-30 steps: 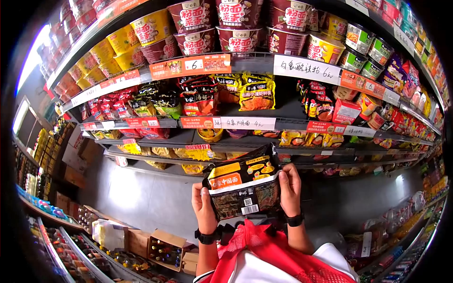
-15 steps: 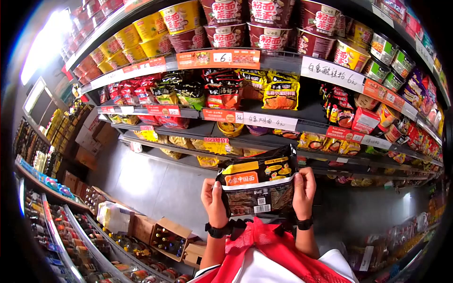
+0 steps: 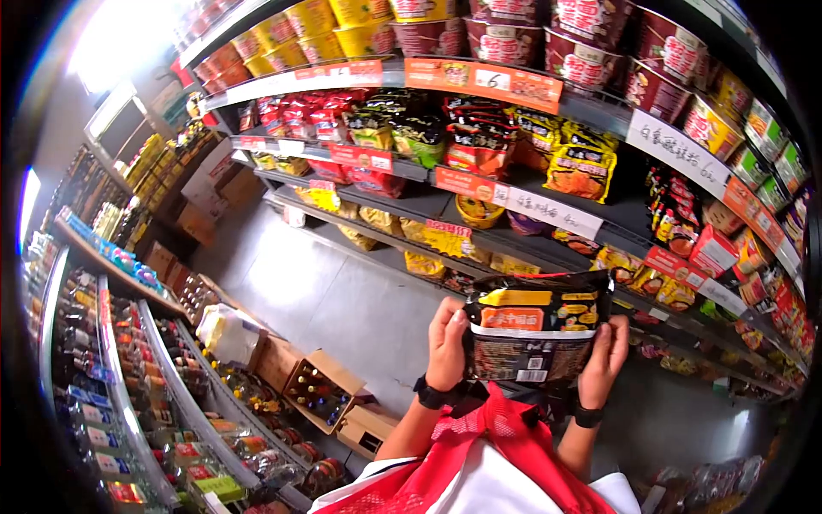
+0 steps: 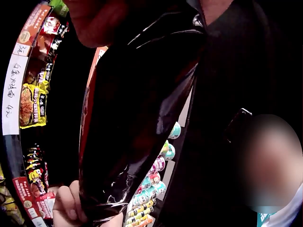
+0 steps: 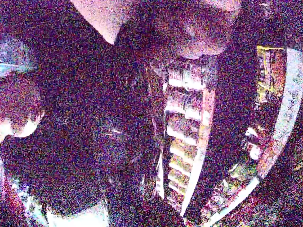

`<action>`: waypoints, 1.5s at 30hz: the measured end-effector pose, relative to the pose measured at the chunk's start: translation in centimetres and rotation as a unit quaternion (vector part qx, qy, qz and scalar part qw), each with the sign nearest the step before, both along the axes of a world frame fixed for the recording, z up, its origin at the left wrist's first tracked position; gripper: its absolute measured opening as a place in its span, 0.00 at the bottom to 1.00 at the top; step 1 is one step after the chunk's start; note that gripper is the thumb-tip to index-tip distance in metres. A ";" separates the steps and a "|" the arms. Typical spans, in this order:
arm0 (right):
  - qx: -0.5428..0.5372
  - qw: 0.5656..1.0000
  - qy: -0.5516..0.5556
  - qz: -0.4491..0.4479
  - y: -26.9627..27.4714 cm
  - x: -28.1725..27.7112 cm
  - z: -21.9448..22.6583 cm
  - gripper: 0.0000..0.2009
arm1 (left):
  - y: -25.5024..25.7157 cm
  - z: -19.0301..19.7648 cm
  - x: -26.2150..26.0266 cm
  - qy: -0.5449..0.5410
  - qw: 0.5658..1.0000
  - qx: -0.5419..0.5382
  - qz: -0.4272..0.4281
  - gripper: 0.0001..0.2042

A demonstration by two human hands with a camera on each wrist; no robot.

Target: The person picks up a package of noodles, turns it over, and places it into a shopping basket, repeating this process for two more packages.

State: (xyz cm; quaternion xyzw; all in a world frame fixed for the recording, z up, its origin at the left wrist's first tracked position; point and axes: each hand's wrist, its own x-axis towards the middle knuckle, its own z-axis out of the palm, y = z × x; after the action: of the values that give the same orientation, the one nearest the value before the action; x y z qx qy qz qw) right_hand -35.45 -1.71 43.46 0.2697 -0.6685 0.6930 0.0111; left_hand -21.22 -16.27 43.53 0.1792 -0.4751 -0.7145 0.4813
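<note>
A black noodle packet (image 3: 535, 330) with an orange label and a white strip is held in front of the body, barcode side toward the head view. The left hand (image 3: 447, 347) pinches its left edge, thumb on the near face. At the right edge, the right hand (image 3: 604, 364) grips it the same way. In the left wrist view the dark glossy packet (image 4: 137, 118) fills the middle, with the left hand's fingers (image 4: 97, 21) above and the right hand (image 4: 68, 203) below. Heavy grain blurs the right wrist view, where fingers (image 5: 199, 33) show at the top.
Shelves of noodle cups (image 3: 582, 60) and bagged noodles (image 3: 582, 171) stand ahead, with price strips along the edges. Bottle racks (image 3: 103, 411) are at lower left, beside an open carton of bottles (image 3: 318, 390) on the floor (image 3: 300, 283).
The head view has turned left, so shelves, hands and packet appear farther right and more of the bottle racks shows. Both hands keep hold of the packet.
</note>
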 end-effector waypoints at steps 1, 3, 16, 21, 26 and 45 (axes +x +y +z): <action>-0.005 1.000 0.000 0.014 0.1 -0.1 -0.3 0.06 | -0.1 -0.3 0.0 -0.008 1.000 -0.013 0.003 0.09; -0.009 0.999 -0.014 0.034 0.4 -0.2 -0.4 0.05 | -0.3 -0.5 0.4 -0.032 0.999 -0.036 0.002 0.10; -0.001 1.000 0.013 -0.008 0.5 0.4 0.1 0.06 | 0.2 0.0 0.6 -0.042 0.997 -0.066 0.027 0.08; 0.016 0.998 0.030 -0.061 1.1 -0.2 -1.3 0.10 | -0.2 -0.9 0.3 -0.060 0.993 -0.097 0.035 0.08; -0.037 0.995 -0.062 -0.074 1.4 -0.1 -2.4 0.16 | 0.0 -1.1 0.1 -0.007 0.999 -0.038 -0.019 0.07; -0.145 0.971 -0.187 -0.034 0.1 1.4 1.7 0.10 | 0.5 -0.3 -0.4 -0.044 0.997 -0.062 0.020 0.09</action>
State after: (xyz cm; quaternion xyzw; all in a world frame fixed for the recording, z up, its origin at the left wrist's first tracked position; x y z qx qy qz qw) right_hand -34.03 -1.57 45.12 0.1074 -0.5596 0.8202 -0.0513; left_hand -21.58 -15.78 43.22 0.1895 -0.5355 -0.6655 0.4842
